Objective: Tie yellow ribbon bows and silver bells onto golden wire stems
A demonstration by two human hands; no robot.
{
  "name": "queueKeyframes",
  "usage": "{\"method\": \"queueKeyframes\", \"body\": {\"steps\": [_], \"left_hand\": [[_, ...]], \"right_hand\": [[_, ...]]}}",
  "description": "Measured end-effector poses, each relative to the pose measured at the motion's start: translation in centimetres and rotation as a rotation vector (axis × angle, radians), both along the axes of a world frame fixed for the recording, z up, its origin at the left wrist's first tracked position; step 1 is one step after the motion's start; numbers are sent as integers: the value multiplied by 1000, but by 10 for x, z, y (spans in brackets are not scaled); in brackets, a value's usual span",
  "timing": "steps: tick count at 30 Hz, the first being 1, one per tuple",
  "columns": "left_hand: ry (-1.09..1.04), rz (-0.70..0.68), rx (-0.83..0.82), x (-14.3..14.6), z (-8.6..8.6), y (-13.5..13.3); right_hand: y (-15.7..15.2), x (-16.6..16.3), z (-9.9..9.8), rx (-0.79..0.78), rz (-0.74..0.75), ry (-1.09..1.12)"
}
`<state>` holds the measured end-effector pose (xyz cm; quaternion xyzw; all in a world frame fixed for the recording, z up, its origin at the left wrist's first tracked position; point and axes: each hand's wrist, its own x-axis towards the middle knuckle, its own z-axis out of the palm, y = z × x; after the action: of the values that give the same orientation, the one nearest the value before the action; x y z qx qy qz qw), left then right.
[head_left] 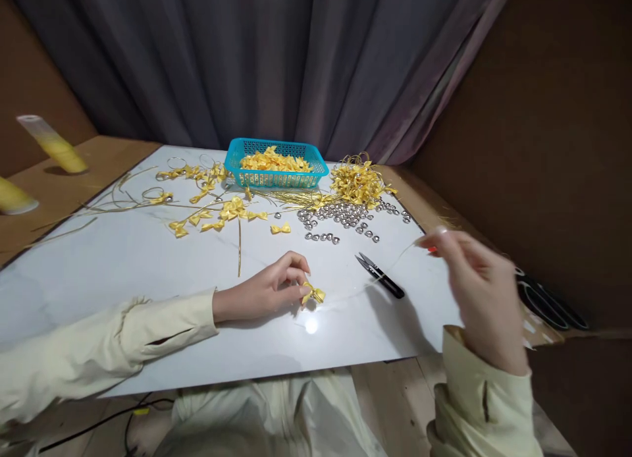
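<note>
Low over the white tabletop, my left hand (276, 287) pinches a small yellow ribbon bow (314, 294) between thumb and fingers. A pale thin cord (402, 254) runs from near the bow up to my right hand (476, 279), which is raised at the right and blurred by motion. My right fingers are closed on the cord's far end. Under the cord lies a pair of black thread snips (380, 274), blades pointing away to the left. Another yellow bow (280, 228) rests flat beyond my left hand.
A blue basket (276, 180) of yellow bows stands at the back. Silver beads (340, 215) lie scattered beside a pile of bows on cords (360, 182). Bows with gold cords (232, 209) spread leftward. Black-handled scissors (543, 303) lie right; a yellow thread spool (59, 151) stands left.
</note>
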<state>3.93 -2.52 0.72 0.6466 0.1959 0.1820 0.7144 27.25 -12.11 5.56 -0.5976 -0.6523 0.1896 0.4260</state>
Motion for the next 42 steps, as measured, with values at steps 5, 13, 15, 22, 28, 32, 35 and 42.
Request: {"method": "queueKeyframes", "body": {"steps": [5,13,15,22,28,32,35,42], "left_hand": [[-45,-49,-22,-1,3,0],[-55,-131,-72,-3,0,0],[-44,-165,-72,-4,1,2],[3,-305,39,-7,2,6],[56,-323,96,-7,5,5],[128,-265,215,-6,7,5],[157,-226,384,-4,7,4],[119,-262,467,-5,5,2]], "right_hand": [[-3,-36,-19,-137,179,82],[0,-56,-32,-111,293,119],[1,-53,-31,-140,356,128],[7,-44,-31,-216,664,137],[9,-41,-31,-187,670,116],[8,-38,-30,-126,612,104],[8,-37,-29,-80,577,112],[10,-39,-31,-41,566,83]]}}
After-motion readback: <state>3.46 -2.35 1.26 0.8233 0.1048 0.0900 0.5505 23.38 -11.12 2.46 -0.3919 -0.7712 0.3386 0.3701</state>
